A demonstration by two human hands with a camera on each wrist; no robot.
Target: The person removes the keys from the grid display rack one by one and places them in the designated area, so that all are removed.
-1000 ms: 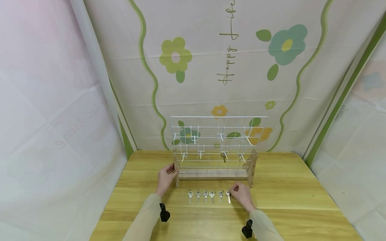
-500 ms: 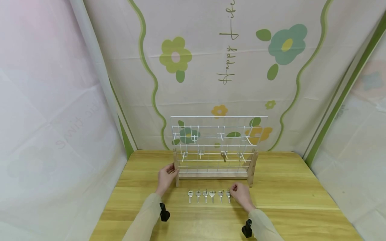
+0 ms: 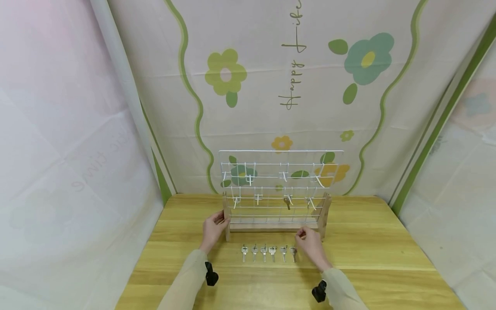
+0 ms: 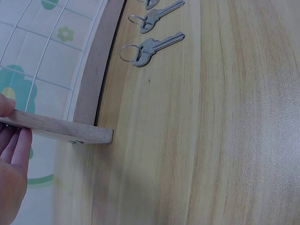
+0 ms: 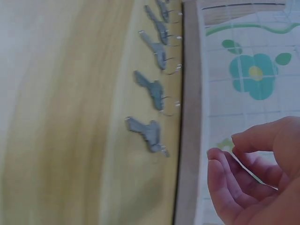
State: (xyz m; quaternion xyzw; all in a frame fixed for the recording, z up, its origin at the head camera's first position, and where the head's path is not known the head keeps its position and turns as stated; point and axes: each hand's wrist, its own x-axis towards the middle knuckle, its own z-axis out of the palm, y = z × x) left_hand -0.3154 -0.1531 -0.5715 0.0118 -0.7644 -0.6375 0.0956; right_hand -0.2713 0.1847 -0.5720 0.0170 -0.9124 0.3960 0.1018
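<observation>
My left hand (image 3: 212, 232) grips the left wooden upright (image 4: 61, 126) of a white wire rack, thumb on one side and fingers on the other. In front of the rack, several metal keys (image 3: 273, 252) with small rings lie in a row on the table. My right hand (image 3: 311, 247) hovers by the rack's base, just beyond the rightmost key (image 3: 293, 253). Its fingers are loosely bent, with nothing between thumb and fingertips in the right wrist view. The nearest key (image 5: 151, 133) lies apart from those fingers. One dark key (image 3: 287, 203) hangs from a lower hook.
The rack's wire grid (image 3: 271, 188) carries two rows of white hooks, some jutting forward, like the upper right hook (image 3: 319, 180). A wooden base bar (image 3: 273, 225) joins the uprights. Behind the wooden table (image 3: 372, 241) hangs a flowered cloth (image 3: 255, 112), with more cloth at both sides.
My right hand has let go of the rightmost key and moved up from it toward the rack. That key stays on the table. My left hand has kept its place.
</observation>
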